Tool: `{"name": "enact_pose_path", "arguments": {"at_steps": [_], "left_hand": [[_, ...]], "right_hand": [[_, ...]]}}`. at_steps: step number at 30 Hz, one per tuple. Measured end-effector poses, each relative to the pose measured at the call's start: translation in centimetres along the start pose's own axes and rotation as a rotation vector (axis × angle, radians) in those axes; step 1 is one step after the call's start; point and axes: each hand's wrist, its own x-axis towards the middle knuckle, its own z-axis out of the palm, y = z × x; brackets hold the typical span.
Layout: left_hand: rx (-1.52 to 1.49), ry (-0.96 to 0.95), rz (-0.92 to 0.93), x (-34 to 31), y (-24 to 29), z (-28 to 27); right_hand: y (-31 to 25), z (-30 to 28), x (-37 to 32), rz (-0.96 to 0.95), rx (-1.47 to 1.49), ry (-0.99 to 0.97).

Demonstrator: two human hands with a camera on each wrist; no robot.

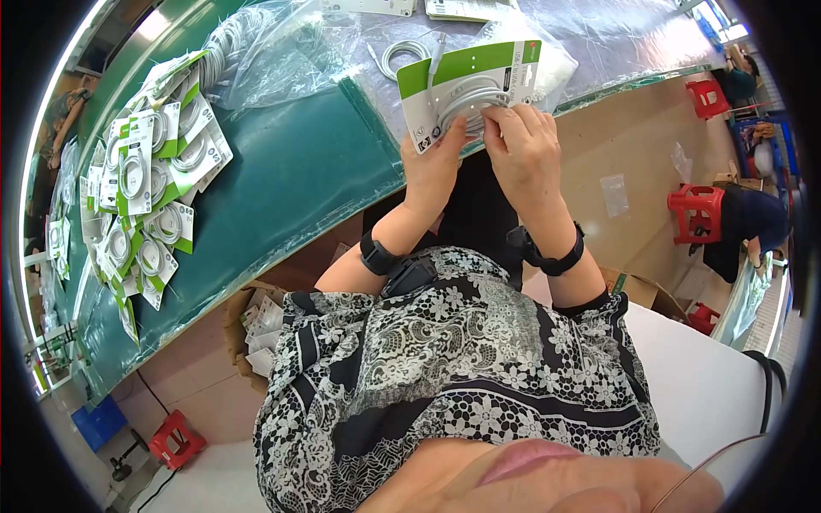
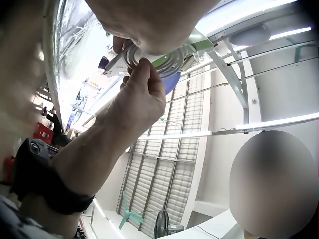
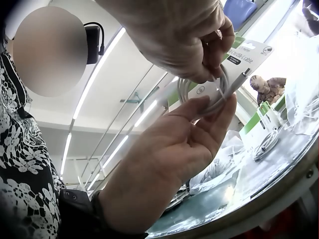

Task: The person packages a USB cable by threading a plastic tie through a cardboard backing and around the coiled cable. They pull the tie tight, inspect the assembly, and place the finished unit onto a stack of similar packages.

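In the head view a green and white card point(image 1: 416, 82) stands tilted above the table edge, with a coiled white cable point(image 1: 470, 104) against its front. The left hand point(image 1: 432, 171) grips the card's lower part and the coil, thumb in front. Fingertips of the right hand point(image 1: 526, 158) pinch the coil at its right side. A grey cable plug point(image 1: 438, 51) sticks up at the card's top. The right wrist view has the left hand point(image 3: 172, 144) under the coil and the right hand point(image 3: 184, 42) above, pinching near a thin tie. The left wrist view partly hides the card.
Many carded cables point(image 1: 162, 171) lie heaped on the green table point(image 1: 282, 162) at left. Behind the card are a loose coil point(image 1: 402, 60) and clear plastic bags point(image 1: 291, 60). A box of cards point(image 1: 261, 329) stands below the table edge; red stools point(image 1: 694, 214) stand at right.
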Motion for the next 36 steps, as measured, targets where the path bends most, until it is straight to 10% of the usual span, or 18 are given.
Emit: {"name": "enact_pose_path", "arguments": {"at_steps": [9, 22, 25, 28, 31, 36], "left_hand": [[0.264, 0.011, 0.171, -0.5, -1.2, -0.4], [-0.171, -0.052, -0.226, -1.2, 0.9, 0.1], [-0.246, -0.055, -0.273, -0.8, 2.4, -0.6], [-0.255, -0.090, -0.335, -1.0, 3.4, -0.6], [-0.260, -0.140, -0.388, -1.4, 3.2, -0.3], [-0.246, -0.179, -0.431, -2.5, 2.9, -0.4]], "right_hand": [[0.2, 0.5, -0.3, 0.038, 0.058, -0.021], [0.7, 0.9, -0.9, 0.020, 0.253, 0.022], [3.7, -0.5, -0.9, 0.082, 0.256, 0.297], [6.9, 0.2, -2.6, 0.604, 0.500, 0.068], [5.5, 3.1, -5.5, 0.689, 1.003, -0.213], [4.5, 4.3, -6.2, 0.430, 0.987, -0.120]]}}
